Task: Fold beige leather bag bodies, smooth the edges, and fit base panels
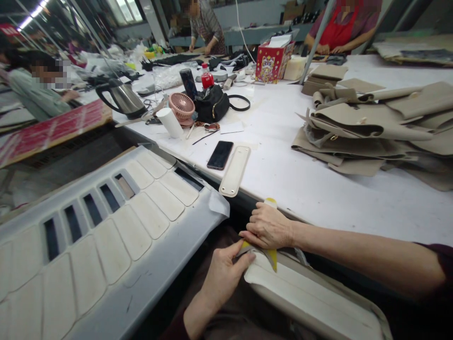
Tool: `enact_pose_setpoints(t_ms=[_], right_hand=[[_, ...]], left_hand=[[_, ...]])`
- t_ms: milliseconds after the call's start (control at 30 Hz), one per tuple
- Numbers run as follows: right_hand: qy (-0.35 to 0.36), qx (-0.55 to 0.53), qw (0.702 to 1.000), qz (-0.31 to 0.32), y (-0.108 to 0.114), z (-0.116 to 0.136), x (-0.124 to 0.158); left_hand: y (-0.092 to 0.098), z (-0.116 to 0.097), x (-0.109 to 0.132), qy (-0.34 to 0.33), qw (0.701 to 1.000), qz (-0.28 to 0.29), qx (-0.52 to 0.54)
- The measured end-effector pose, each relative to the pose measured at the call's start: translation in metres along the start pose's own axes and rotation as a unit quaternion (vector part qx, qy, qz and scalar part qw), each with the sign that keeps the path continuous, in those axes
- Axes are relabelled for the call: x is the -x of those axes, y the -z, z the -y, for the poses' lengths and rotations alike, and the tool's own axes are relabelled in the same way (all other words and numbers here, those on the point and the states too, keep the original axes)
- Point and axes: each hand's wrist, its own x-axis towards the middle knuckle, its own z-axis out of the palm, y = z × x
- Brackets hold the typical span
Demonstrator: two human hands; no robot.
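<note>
On my lap lies a long beige bag piece with a whitish panel and a raised beige rim. My left hand is closed, its thumb and fingers pinching the near corner of this piece. Just beyond it my right hand is wrapped round a flat tool with yellow ends. One end of the tool shows above the fist, and its pointed lower end lies against the panel's corner. The exact kind of tool is hidden by the fingers. The two hands nearly touch.
To the left a grey board bears several whitish panels. On the white table are a phone, a whitish strip, a pink fan, a kettle and stacked beige bag pieces. Other people work farther back.
</note>
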Motion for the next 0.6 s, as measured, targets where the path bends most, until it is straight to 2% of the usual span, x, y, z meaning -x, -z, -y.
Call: enact_pose_setpoints(t_ms=[200,300,400,500,533,600], right_hand=[[-0.028,-0.003,1.000,0.014,0.002,0.011,0.013],[-0.075,-0.018,0.997,0.021,0.003,0.023,0.023],[-0.124,-0.027,0.992,0.001,0.000,0.035,0.031],[-0.144,-0.011,0.989,-0.040,-0.006,0.042,0.034],[-0.145,0.002,0.988,-0.055,-0.009,0.043,0.034],[-0.139,0.033,0.986,-0.082,-0.014,0.043,0.034]], left_hand=[[-0.006,-0.006,0.000,-0.058,0.990,-0.029,-0.126],[-0.011,-0.002,0.001,-0.115,0.978,-0.038,-0.172],[-0.010,0.003,-0.001,-0.171,0.966,-0.033,-0.192],[0.005,0.002,-0.014,-0.179,0.970,0.016,-0.164],[0.014,-0.001,-0.023,-0.171,0.974,0.014,-0.145],[0.038,-0.009,-0.050,-0.145,0.982,-0.045,-0.109]])
